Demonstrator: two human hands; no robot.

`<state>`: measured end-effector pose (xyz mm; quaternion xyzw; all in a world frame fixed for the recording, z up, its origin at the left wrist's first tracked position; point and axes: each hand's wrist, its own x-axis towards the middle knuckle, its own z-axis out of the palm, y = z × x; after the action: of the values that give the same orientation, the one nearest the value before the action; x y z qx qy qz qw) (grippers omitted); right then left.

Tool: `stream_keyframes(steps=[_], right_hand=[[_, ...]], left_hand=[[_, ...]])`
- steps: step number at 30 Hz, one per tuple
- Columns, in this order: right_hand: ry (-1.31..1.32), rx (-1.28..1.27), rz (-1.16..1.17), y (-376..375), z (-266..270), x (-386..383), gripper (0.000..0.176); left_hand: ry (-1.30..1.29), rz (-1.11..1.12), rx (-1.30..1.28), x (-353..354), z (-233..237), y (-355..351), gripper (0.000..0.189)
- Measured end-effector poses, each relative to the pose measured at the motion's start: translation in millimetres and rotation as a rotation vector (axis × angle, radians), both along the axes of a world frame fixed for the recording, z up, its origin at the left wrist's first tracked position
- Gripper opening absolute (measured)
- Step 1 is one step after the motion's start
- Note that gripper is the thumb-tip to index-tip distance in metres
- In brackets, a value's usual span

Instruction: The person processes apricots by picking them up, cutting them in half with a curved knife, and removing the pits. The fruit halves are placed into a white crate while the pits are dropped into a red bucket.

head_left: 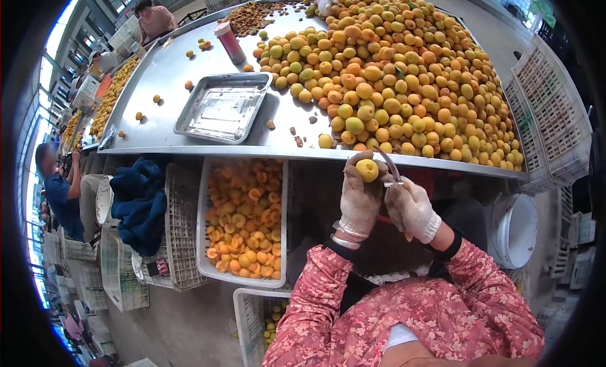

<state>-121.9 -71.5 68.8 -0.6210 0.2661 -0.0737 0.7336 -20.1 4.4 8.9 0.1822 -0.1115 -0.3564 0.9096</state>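
Currently, nearest the wearer, a pale crate (243,316) stands low on the floor, whole fruit partly visible inside. Both hands are gloved, raised just on the near side of the worktop (303,154). Left hand (358,209): fingers curled, pinching one yellow apricot (367,171). Right hand (413,209): closed round the base of a curved blade (395,167), which arcs up beside the fruit; contact with the skin cannot be confirmed.

Risk, judged: the blade is close to the left fingers; a slip on wet skin or a hard push against the stone could drive it into the glove. Too light a pinch could let the fruit roll out and drop; the space beneath is too dark to read.

Left of the hands, a white crate (285,228) holds split fruit (243,209). On the worktop: shallow tray (221,108), tumbler (230,45), and to the right a large heap (404,83). Its near edge reaches the rim, so a knock could send pieces over. Farther, a co-worker's gloved hand (326,4) touches the heap.
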Motion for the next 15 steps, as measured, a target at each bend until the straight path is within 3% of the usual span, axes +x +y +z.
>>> stream_keyframes(steps=[3, 8, 15], right_hand=[[-0.03, -0.21, 0.062, 0, -13, -6, 0.02], [-0.04, -0.446, 0.089, 1, -24, -7, 0.017], [-0.04, -0.528, 0.125, -1, -28, -2, 0.018]], left_hand=[[-0.111, -0.002, 0.016, 2, -1, -1, 0.056], [-0.076, 0.008, 0.076, 2, -1, 1, 0.055], [-0.098, 0.048, 0.141, -2, 5, 2, 0.055]])
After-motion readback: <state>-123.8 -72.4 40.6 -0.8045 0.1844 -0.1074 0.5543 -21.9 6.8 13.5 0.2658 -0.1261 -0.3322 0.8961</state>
